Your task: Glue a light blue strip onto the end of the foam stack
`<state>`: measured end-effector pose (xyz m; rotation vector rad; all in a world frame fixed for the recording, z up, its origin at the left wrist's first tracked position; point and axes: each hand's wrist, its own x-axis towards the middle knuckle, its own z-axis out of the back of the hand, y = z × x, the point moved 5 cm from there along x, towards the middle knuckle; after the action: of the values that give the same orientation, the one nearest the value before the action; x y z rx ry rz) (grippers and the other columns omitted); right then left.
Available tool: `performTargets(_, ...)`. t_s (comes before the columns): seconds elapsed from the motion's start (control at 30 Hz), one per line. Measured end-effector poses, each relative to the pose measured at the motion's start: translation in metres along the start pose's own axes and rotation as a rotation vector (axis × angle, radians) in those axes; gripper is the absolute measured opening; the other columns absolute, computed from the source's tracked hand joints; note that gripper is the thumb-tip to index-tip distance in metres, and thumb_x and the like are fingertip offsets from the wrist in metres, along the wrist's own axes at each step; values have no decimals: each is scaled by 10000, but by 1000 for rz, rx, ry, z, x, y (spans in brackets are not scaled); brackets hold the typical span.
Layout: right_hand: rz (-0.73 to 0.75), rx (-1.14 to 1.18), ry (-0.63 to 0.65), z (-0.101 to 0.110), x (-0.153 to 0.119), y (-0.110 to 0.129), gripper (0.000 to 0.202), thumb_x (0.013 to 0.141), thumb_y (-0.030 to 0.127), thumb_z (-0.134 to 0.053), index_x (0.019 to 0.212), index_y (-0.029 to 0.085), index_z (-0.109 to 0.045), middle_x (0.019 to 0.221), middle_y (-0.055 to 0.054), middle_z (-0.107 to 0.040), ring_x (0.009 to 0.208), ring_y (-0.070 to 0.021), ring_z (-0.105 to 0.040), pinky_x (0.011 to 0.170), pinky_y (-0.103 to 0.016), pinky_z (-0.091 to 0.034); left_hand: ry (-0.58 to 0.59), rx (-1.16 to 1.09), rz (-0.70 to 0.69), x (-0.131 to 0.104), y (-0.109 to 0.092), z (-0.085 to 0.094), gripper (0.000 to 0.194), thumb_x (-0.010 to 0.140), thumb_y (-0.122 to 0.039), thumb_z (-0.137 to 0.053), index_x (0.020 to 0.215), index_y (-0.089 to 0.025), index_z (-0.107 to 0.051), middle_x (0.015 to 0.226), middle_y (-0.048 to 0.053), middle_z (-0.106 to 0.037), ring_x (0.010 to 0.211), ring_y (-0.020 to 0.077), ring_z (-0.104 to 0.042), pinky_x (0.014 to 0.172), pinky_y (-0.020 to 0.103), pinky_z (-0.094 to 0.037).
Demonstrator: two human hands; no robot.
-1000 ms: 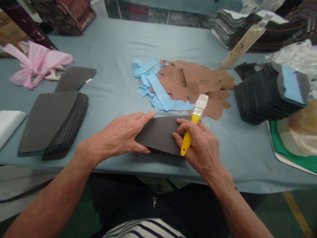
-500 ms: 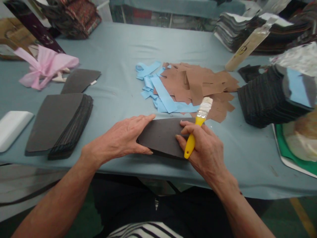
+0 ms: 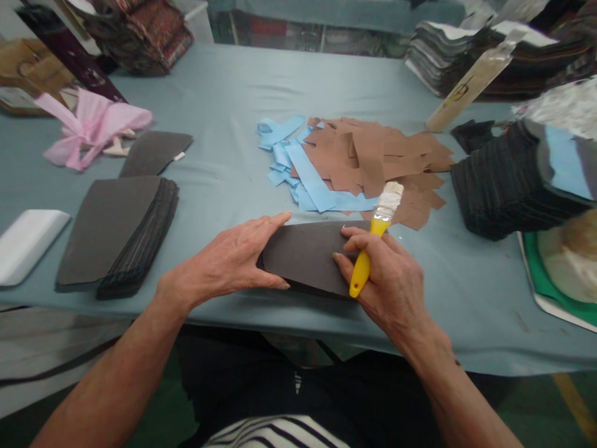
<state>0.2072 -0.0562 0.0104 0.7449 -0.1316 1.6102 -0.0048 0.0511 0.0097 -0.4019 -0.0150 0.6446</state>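
A stack of dark grey cut pieces (image 3: pixel 308 252) lies near the front edge of the table. My left hand (image 3: pixel 228 261) clasps its left end, thumb on the near side and fingers on the far side. In my right hand (image 3: pixel 389 267) is a yellow-handled paintbrush (image 3: pixel 362 270), its whitish bristles pointing away from me. The curled fingers of that hand also rest at the stack's right end, which they partly cover. Just beyond are brown strips (image 3: pixel 336 155) in a loose pile, with light blue strips (image 3: pixel 305 171) at its left.
At left a second stack of dark pieces (image 3: pixel 109 230) sits by a white block (image 3: pixel 30 246) and a pink cloth (image 3: pixel 96 127). On the right stand a tall dark stack (image 3: pixel 504 180), a green-lined tray (image 3: pixel 543 280) and a clear bottle (image 3: pixel 476 84).
The view has turned slightly, so things appear a little farther right. Both hands keep the same hold on the stack and the paintbrush.
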Motion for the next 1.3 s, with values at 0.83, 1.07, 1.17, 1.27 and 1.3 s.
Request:
performTargets(0.83,-12,31,-43,1,-1,0,92,999,193,-627,959,266,-590,1212,-72,-829,993,-288,-784,818,-401,-567,-393,40,-270,-17,-87,-16,508,912,-232,-797,1353,-54,-618,1394,191,-712,1329,361,-654,1169,523,-544)
performTargets(1.07,-30,52,-68,2,-2,-1,57,1019,208,-624,1029,264,-617,1206,-67,-830,1030,-267,-794,861,-380,-591,-400,71,-271,-15,-98,-18,496,940,-259,-764,1365,-59,-605,1393,187,-719,1334,341,-658,1170,492,-540)
performTargets(1.17,-28,60,-80,3,-3,-2,51,1037,211,-605,1064,250,-624,1192,-72,-833,1034,-257,-802,864,-365,-596,-371,88,-248,-12,-101,-20,492,946,-290,-763,1362,-79,-608,1410,179,-712,1359,326,-642,1192,477,-515)
performTargets(1.27,-32,59,-87,3,-5,-2,68,1048,219,-590,1099,240,-630,1196,-75,-834,1051,-257,-807,867,-359,-602,-343,94,-213,-10,-104,-22,561,924,-331,-800,1389,-91,-597,1449,170,-693,1385,349,-619,1202,511,-497)
performTargets(1.3,-36,59,-86,3,-5,-3,75,1050,222,-589,1109,236,-632,1202,-77,-833,1060,-260,-807,867,-360,-604,-335,93,-206,-9,-106,-24,585,919,-343,-809,1400,-92,-592,1463,166,-685,1391,357,-613,1204,521,-493)
